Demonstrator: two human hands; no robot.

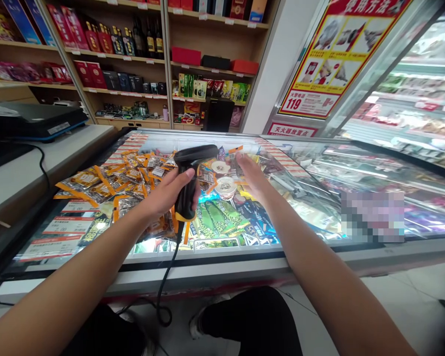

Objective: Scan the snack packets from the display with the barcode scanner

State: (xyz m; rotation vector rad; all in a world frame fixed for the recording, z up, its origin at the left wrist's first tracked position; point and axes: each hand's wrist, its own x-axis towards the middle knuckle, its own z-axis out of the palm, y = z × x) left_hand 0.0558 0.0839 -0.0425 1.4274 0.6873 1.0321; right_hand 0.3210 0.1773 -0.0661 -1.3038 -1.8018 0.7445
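My left hand (174, 193) is wrapped round the handle of a black barcode scanner (196, 152) with a yellow-trimmed base. The scanner's head points right, and its cord hangs over the freezer's front edge. My right hand (250, 170) reaches over the freezer, its fingers closed at a small orange-edged snack packet (236, 149), partly hidden behind them. Left of the scanner, a heap of similar clear packets with orange edges (126, 173) lies on the freezer's glass top. Ice cream cups (225, 188) and green wrapped ice creams (218, 217) show beneath the glass between my hands.
The chest freezer's front rim (222, 267) runs across before my knees. A scale (33, 118) stands on the counter at left. Shelves (129, 57) of bottles and boxes line the back. Price labels (68, 225) lie along the glass. The scanner cord (163, 316) loops near the floor.
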